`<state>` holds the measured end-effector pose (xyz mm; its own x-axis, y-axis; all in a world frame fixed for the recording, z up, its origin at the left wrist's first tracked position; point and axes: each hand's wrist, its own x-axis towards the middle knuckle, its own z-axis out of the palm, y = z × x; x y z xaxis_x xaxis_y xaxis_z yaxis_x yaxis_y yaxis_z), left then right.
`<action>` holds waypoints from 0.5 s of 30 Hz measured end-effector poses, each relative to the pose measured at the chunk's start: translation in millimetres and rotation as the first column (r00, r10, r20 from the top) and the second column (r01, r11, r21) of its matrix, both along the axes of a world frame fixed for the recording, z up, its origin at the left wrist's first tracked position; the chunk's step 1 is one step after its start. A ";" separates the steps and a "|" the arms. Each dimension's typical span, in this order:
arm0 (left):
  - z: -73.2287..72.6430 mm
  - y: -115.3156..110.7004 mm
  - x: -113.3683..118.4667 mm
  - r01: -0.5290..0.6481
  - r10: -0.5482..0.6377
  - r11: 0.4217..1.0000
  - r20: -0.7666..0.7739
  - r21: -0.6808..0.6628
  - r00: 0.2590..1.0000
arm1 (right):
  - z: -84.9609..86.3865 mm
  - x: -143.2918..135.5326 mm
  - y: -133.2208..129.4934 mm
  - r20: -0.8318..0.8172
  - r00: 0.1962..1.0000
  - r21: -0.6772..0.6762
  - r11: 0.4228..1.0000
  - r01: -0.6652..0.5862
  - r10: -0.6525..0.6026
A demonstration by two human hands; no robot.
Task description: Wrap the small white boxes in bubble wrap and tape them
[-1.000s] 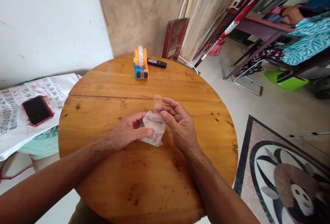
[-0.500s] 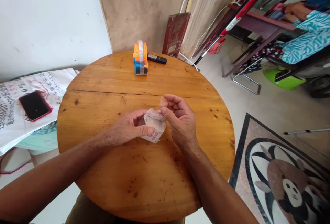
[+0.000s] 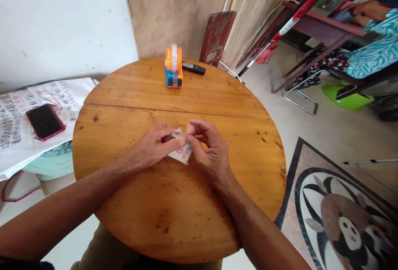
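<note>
My left hand (image 3: 155,143) is closed around a small white packet (image 3: 180,154) with red print, wrapped in crinkled clear plastic. Its thumb lies across the packet's upper face, and the far fingers are partly hidden behind it. My right hand (image 3: 209,145) is pinched at the packet's right upper edge, on a short piece of clear tape (image 3: 190,129) that is mostly covered by the fingers. Both hands are just above the middle of the round wooden table (image 3: 161,220).
An orange and blue tape dispenser (image 3: 173,66) stands at the table's far side, beside a black remote control (image 3: 194,68). A phone (image 3: 45,122) lies on a printed white sack (image 3: 15,104) at left. Behind the table is a dark red chair (image 3: 217,33). Another person's patterned sleeve (image 3: 376,54) shows at right.
My right hand has moved left and the tape has come against the packet. The packet has tipped, so its printed face shows more. The view has shifted slightly.
</note>
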<state>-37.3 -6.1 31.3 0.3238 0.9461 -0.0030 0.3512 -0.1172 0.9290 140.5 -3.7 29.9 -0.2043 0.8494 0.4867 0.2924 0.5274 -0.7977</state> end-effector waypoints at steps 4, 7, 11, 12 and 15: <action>-1.2 -0.9 1.9 -0.015 0.016 1.000 -0.038 0.020 0.999 | -4.9 -1.9 3.9 0.060 0.998 -0.009 1.000 0.001 -0.001; -1.5 -2.1 4.1 -0.045 0.052 0.997 -0.114 0.062 0.992 | -8.7 -3.3 5.5 0.083 0.996 0.002 1.000 0.019 -0.019; -2.3 -1.9 4.8 -0.045 0.056 0.996 -0.141 0.079 0.988 | -12.6 -3.9 5.7 0.120 0.992 0.049 0.998 0.029 -0.035; -2.7 -1.8 5.0 -0.040 0.051 0.996 -0.134 0.086 0.990 | -13.3 -3.9 5.5 0.134 0.990 0.068 0.997 0.033 -0.042; -4.9 -2.0 5.8 -0.020 0.026 0.996 -0.082 0.083 0.996 | -14.1 -3.8 4.6 0.180 0.980 0.154 0.987 0.052 -0.080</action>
